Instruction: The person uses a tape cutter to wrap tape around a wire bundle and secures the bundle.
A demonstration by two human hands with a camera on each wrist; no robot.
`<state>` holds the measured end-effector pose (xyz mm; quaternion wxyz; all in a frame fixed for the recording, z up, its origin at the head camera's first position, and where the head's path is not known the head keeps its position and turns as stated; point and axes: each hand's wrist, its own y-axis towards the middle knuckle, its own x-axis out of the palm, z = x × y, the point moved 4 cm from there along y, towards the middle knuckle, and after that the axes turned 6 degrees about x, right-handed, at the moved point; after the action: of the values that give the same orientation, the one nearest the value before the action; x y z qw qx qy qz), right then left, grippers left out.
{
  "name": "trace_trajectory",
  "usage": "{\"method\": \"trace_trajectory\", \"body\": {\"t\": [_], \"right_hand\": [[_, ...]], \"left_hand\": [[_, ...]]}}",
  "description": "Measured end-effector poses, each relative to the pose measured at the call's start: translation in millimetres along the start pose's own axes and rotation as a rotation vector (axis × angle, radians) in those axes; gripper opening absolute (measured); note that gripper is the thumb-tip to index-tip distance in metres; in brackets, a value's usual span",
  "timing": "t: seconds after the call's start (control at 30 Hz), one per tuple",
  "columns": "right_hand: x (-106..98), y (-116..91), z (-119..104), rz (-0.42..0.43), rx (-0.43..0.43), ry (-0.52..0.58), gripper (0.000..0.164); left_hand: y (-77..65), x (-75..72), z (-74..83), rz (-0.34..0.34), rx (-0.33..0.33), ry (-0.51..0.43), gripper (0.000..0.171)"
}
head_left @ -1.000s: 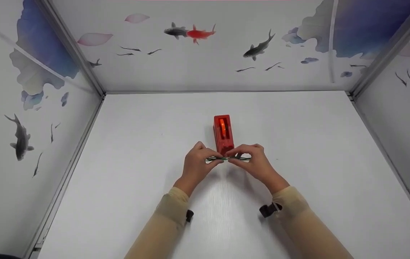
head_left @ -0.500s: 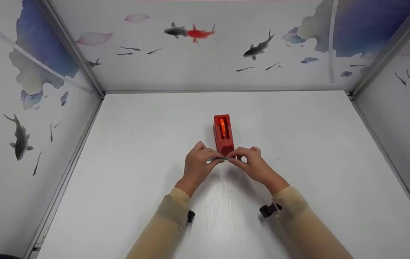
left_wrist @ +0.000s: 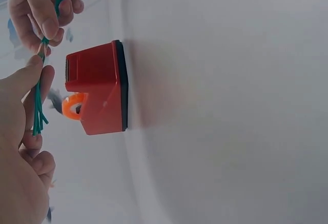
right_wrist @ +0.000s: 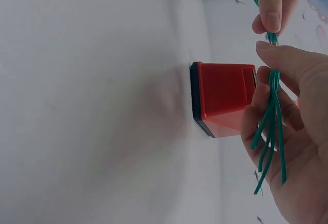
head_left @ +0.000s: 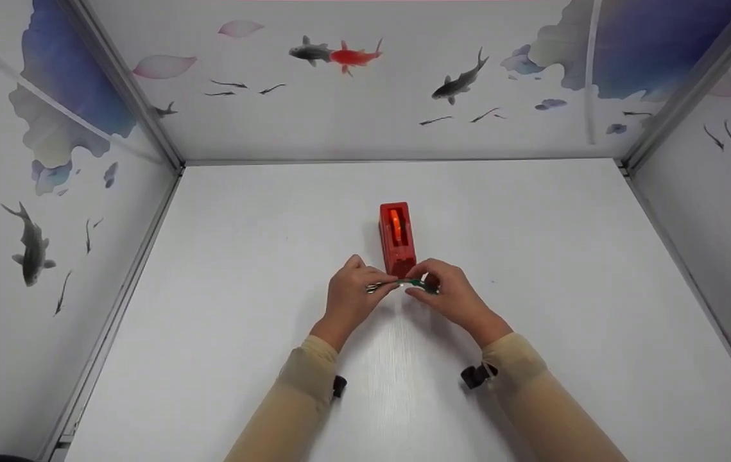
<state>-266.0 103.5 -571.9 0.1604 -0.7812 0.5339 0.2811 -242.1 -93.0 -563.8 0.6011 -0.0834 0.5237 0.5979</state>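
Between my two hands lies a thin bundle of green wires [right_wrist: 278,116], roughly level above the table. My left hand [head_left: 350,292] pinches one part of it between thumb and forefinger. On the other side my right hand [head_left: 458,298] holds the bundle near the middle, its thumb and forefinger slightly parted in the head view. Several loose wire ends fan over the right palm in the right wrist view. A small pale, shiny patch shows on the wires between the fingertips; its material is unclear. Just behind the hands stands a red tape dispenser [head_left: 400,256] with an orange core.
The white table [head_left: 243,269] spreads out around the hands. White panels with painted fish [head_left: 355,58] enclose its back and both sides. A black wrist camera [head_left: 475,376] sits at the right sleeve.
My right thumb and forefinger have parted a little, baring more green wire between them. The left hand keeps its pinch nearly in place. The dispenser has not been moved.
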Motion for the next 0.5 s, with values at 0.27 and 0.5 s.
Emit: {"method": "trace_trajectory", "body": {"t": [0.27, 0.5], "right_hand": [[0.7, 2.7, -1.3, 0.082, -0.062, -0.056, 0.022], [1.5, 3.0, 0.6, 0.098, -0.056, -0.05, 0.019]], "left_hand": [[-0.8, 2.4, 0.2, 0.003, 0.0, -0.012, 0.018], [-2.2, 2.5, 0.4, 0.012, 0.001, -0.041, 0.017]]}}
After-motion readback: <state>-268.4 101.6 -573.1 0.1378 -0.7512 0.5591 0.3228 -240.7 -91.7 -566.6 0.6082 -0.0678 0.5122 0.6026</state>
